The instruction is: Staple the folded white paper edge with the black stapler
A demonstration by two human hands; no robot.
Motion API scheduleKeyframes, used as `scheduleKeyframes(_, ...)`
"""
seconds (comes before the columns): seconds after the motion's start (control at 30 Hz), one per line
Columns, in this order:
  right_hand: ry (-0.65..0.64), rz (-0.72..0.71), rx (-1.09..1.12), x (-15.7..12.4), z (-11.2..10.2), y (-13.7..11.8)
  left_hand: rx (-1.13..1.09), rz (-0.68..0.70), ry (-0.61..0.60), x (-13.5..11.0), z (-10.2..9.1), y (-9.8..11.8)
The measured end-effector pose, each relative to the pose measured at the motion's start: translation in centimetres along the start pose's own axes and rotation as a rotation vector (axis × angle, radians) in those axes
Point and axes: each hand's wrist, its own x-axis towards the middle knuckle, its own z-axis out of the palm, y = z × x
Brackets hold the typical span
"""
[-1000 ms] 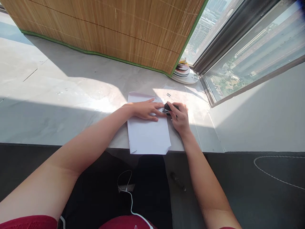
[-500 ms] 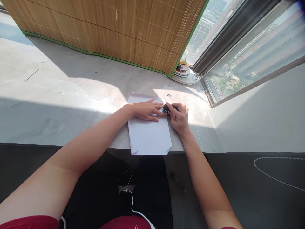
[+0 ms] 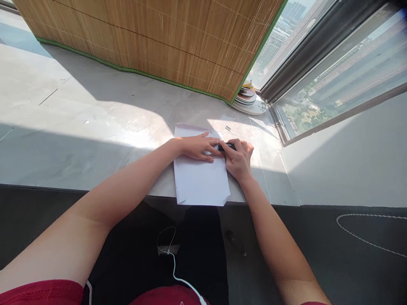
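Note:
White paper (image 3: 203, 182) lies on the pale ledge, its near end reaching the front edge and one near corner creased. My left hand (image 3: 200, 147) rests flat on its upper part with the fingers spread, their tips pointing right. At the paper's right edge, my right hand (image 3: 239, 159) is closed around a small black stapler (image 3: 229, 146). The stapler's front end meets the left fingertips, and most of its body is hidden by my fingers. Just beyond it lie short strips of staples (image 3: 228, 128).
A bamboo blind (image 3: 152, 38) with green edging hangs across the back of the ledge (image 3: 79, 148). Stacked plates (image 3: 249, 106) stand in the corner by the window frame (image 3: 305, 51). A white cable (image 3: 175, 271) runs down over my lap, below the ledge's front edge.
My right hand has tightened over the stapler, whose metal front end showed before and is now mostly covered. The left hand stays flat on the paper. The view has shifted slightly.

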Motion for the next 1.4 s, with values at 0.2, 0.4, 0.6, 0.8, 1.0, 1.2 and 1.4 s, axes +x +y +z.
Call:
scheduleKeyframes(0.2,0.121,0.145,0.084,-0.1,0.2,0.7,0.011,-0.042,-0.028,-0.2,-0.3,0.1)
scheduleKeyframes(0.4,0.197,0.411,0.095,0.1,0.3,1.2,0.076,-0.084,-0.092,-0.3,-0.4,-0.4)
scheduleKeyframes(0.6,0.227,0.487,0.095,0.3,0.9,1.8,0.09,-0.099,-0.08,-0.4,-0.3,-0.6)
scheduleKeyframes(0.8,0.252,0.567,0.175,0.3,1.9,2.6,0.114,-0.098,-0.081,-0.5,-0.6,-0.7)
scheduleKeyframes(1.0,0.297,0.573,0.173,0.5,1.9,2.5,0.168,-0.104,-0.018,-0.8,-1.1,-0.1)
scheduleKeyframes(1.2,0.362,0.505,0.294,0.5,0.0,1.1,0.316,-0.635,0.654,-3.1,-3.1,1.2)
scheduleKeyframes(1.4,0.264,0.387,0.527,1.5,-1.2,-6.0,0.44,-1.173,0.718,-10.1,-4.6,1.0)
